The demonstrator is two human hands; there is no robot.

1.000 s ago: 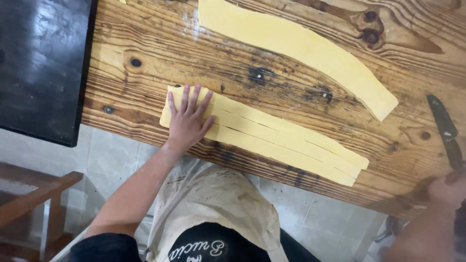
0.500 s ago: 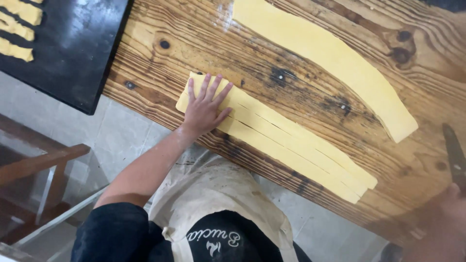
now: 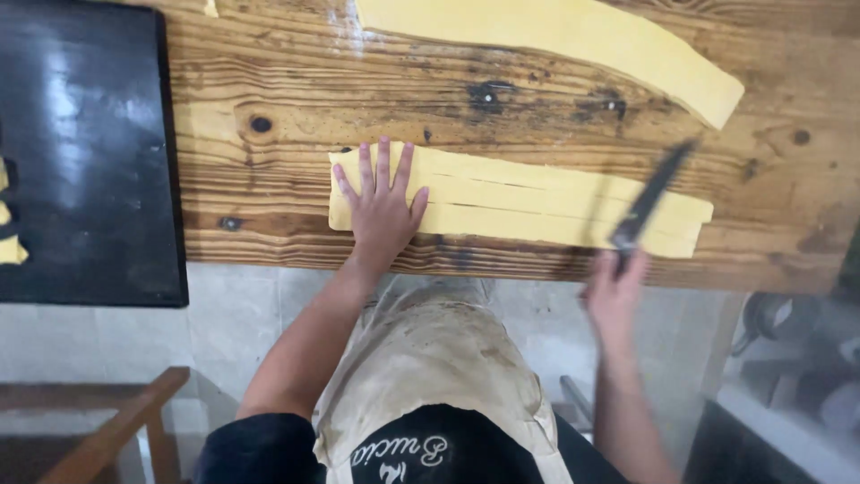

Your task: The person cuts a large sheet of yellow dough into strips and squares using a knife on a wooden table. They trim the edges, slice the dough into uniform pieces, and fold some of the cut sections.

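Note:
A stack of long yellow dough strips (image 3: 537,199) lies on the wooden table (image 3: 269,179) near its front edge. My left hand (image 3: 381,211) presses flat on the strips' left end, fingers spread. My right hand (image 3: 614,296) grips the handle of a dark knife (image 3: 649,193), blurred with motion, its blade slanting over the right part of the strips. A wider sheet of yellow dough (image 3: 573,45) lies farther back on the table.
A black baking tray (image 3: 90,152) sits at the left with small yellow dough pieces (image 3: 9,242) at its left edge. A wooden chair (image 3: 98,421) stands on the tiled floor at lower left. I wear a beige apron (image 3: 430,358).
My right hand has swung the knife in from the far right edge to over the strips. My left hand stays pressed on the left end. The view has shifted.

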